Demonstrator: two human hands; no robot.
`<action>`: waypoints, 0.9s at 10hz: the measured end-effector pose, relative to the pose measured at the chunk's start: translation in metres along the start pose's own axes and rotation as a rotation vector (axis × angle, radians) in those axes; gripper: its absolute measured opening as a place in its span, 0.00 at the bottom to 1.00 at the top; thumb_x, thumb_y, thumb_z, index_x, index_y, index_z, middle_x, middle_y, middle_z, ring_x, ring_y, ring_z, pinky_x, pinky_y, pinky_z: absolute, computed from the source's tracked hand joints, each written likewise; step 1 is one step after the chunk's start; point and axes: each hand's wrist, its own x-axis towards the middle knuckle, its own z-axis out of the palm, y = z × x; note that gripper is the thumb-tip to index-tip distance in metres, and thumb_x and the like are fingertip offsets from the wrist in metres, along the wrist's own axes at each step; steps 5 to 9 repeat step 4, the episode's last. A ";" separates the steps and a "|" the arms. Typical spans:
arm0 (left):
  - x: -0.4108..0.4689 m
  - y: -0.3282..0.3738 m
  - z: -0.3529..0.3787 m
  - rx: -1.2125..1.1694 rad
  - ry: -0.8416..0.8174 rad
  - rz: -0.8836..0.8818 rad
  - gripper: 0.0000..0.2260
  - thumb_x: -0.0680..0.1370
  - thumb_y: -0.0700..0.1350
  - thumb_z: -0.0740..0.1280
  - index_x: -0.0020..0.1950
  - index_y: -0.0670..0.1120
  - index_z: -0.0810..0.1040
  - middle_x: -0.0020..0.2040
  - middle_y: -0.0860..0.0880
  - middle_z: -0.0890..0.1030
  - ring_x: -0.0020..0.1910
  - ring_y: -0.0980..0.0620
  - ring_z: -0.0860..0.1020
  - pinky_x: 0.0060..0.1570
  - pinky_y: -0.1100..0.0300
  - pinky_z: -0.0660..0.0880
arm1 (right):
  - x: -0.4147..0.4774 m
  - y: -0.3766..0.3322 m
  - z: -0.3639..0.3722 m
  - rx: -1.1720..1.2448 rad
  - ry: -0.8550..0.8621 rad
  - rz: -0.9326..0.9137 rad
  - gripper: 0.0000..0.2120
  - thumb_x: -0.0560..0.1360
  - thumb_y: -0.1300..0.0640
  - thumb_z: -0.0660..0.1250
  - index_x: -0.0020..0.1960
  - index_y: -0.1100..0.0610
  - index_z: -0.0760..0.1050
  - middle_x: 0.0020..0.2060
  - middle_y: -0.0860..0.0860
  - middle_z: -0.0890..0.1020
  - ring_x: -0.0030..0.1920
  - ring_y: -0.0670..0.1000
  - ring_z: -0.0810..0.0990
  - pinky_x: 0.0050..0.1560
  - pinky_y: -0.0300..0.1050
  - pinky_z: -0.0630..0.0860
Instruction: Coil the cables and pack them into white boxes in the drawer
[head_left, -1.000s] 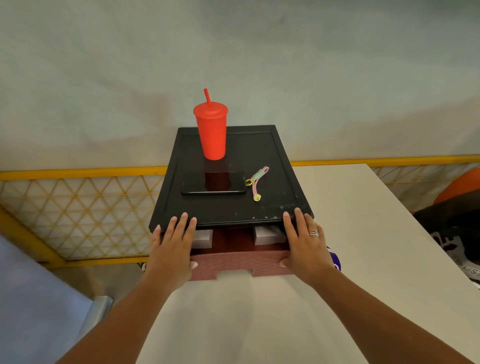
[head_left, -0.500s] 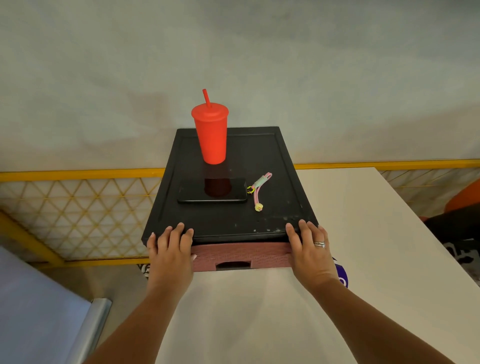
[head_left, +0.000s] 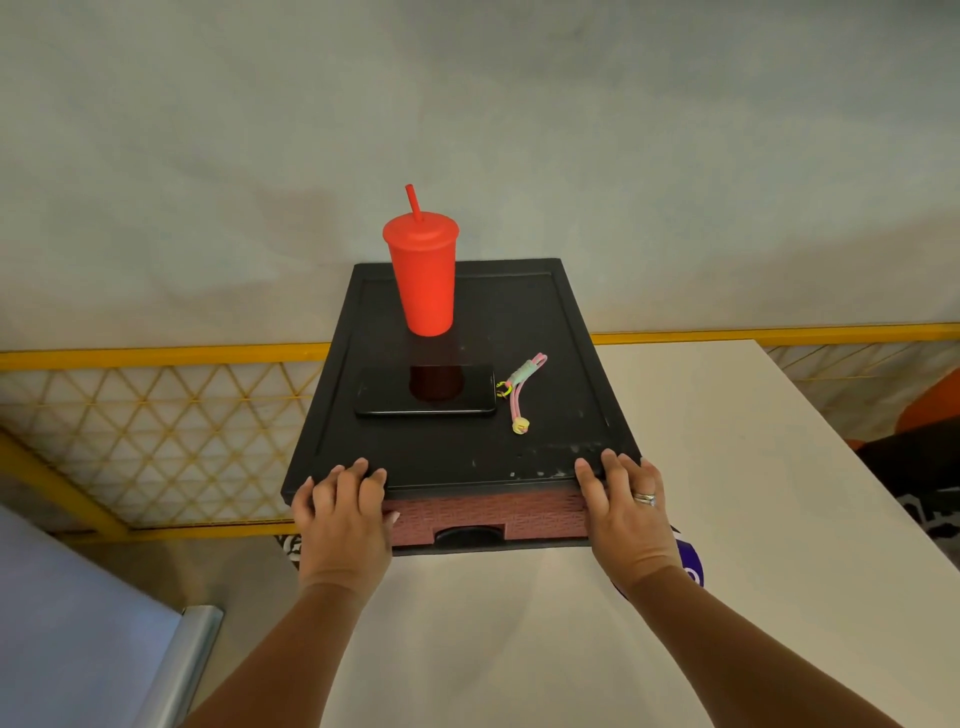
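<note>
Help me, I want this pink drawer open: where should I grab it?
Reach palm up into the dark recessed handle at the bottom middle of the pink drawer front, coming from the near side. The front sits shut under the black top, so that cut-out seems the only lip.

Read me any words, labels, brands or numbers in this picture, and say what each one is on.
Nothing here can be read.
On the purple object by the right hand: a white mark, mostly hidden, unreadable.
On the black-and-white print at the right edge: cut off, unreadable.
On the red cup, phone and drawer front: no lettering visible.
</note>
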 end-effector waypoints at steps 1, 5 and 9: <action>0.005 0.000 -0.016 0.040 -0.068 0.047 0.27 0.55 0.46 0.82 0.50 0.38 0.80 0.48 0.38 0.81 0.44 0.36 0.79 0.46 0.39 0.75 | 0.002 0.002 -0.009 -0.021 -0.019 -0.020 0.45 0.47 0.52 0.83 0.60 0.60 0.70 0.50 0.65 0.81 0.48 0.67 0.81 0.49 0.62 0.77; 0.012 -0.007 -0.063 0.097 -0.323 0.150 0.32 0.73 0.57 0.66 0.74 0.47 0.62 0.70 0.48 0.67 0.66 0.46 0.68 0.64 0.49 0.69 | 0.001 0.007 -0.068 0.052 -0.304 -0.056 0.37 0.76 0.42 0.59 0.76 0.51 0.42 0.76 0.57 0.48 0.75 0.61 0.50 0.73 0.56 0.50; 0.012 -0.007 -0.063 0.097 -0.323 0.150 0.32 0.73 0.57 0.66 0.74 0.47 0.62 0.70 0.48 0.67 0.66 0.46 0.68 0.64 0.49 0.69 | 0.001 0.007 -0.068 0.052 -0.304 -0.056 0.37 0.76 0.42 0.59 0.76 0.51 0.42 0.76 0.57 0.48 0.75 0.61 0.50 0.73 0.56 0.50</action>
